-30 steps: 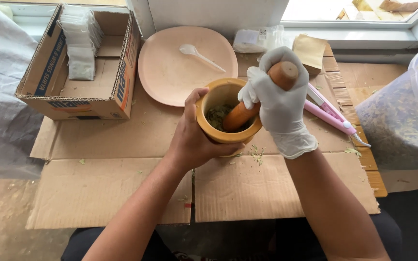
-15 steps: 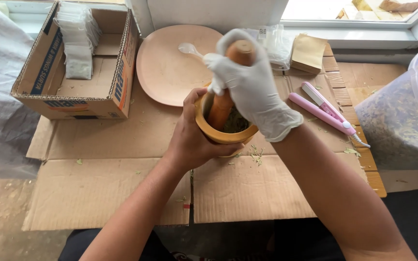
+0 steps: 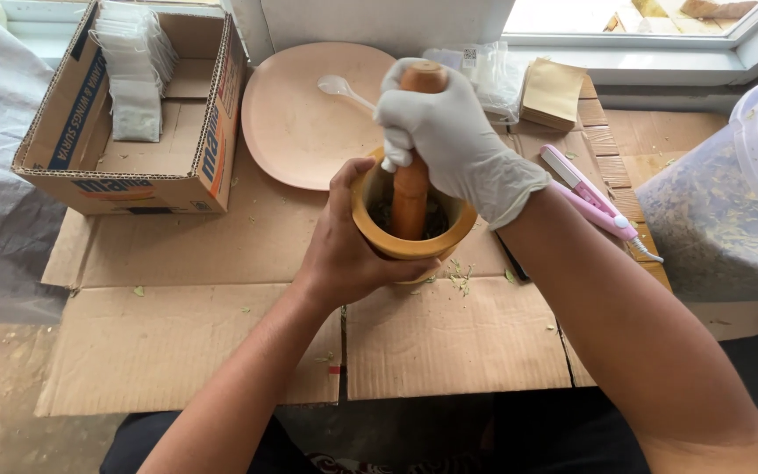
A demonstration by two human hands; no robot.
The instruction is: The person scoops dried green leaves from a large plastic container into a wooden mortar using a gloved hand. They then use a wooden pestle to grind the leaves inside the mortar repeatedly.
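- Right hand (image 3: 449, 132), in a white glove, is wrapped tight around the top of the wooden pestle (image 3: 411, 189), which stands nearly upright in the mortar.
- Left hand (image 3: 353, 250), bare, cups the near side of the mortar (image 3: 414, 241), thumb up on the rim.
- The mortar sits on flattened cardboard (image 3: 221, 325), crushed leaves dark inside it.
- Just behind: a round plate (image 3: 296, 123) with a plastic spoon (image 3: 339, 88).
- Right of the arm, a pink tool (image 3: 594, 197) and a tub of dried leaves (image 3: 712, 211).
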